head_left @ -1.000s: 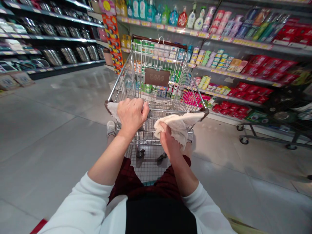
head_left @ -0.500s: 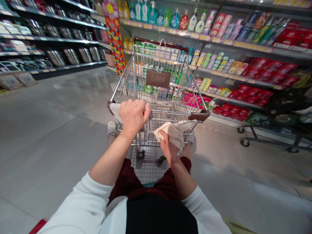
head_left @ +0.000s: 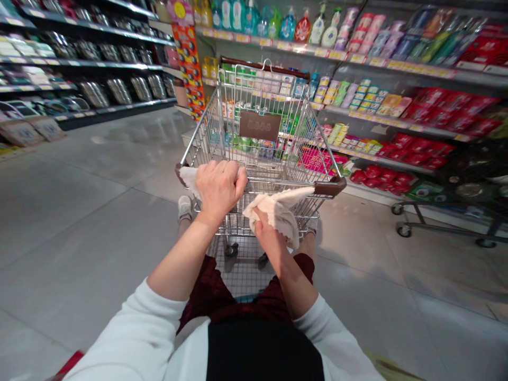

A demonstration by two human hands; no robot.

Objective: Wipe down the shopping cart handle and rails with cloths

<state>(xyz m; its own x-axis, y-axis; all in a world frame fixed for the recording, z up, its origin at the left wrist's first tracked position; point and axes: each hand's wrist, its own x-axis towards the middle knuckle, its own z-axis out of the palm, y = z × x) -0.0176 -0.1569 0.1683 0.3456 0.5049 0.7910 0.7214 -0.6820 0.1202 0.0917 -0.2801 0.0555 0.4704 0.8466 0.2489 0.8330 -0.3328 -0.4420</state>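
Observation:
A wire shopping cart (head_left: 262, 114) stands right in front of me with nothing visible in its basket. A cream cloth (head_left: 278, 209) is draped along its brown handle bar (head_left: 325, 187). My left hand (head_left: 218, 188) is closed over the left part of the bar, with cloth under the palm. My right hand (head_left: 265, 230) grips the bunched right part of the cloth, just below and in front of the bar. The bar's right end shows bare.
Store shelves with bottles and boxes (head_left: 357, 90) run along the right and behind the cart. Shelves of steel pots (head_left: 115, 87) line the left. A low wheeled trolley (head_left: 444, 211) stands at the right. Grey tiled floor (head_left: 79, 211) spreads to the left.
My right hand pulled the cloth off the handle's right end, dropped it lower, then lifted it back toward the bar and a little left. My left hand stayed on the handle.

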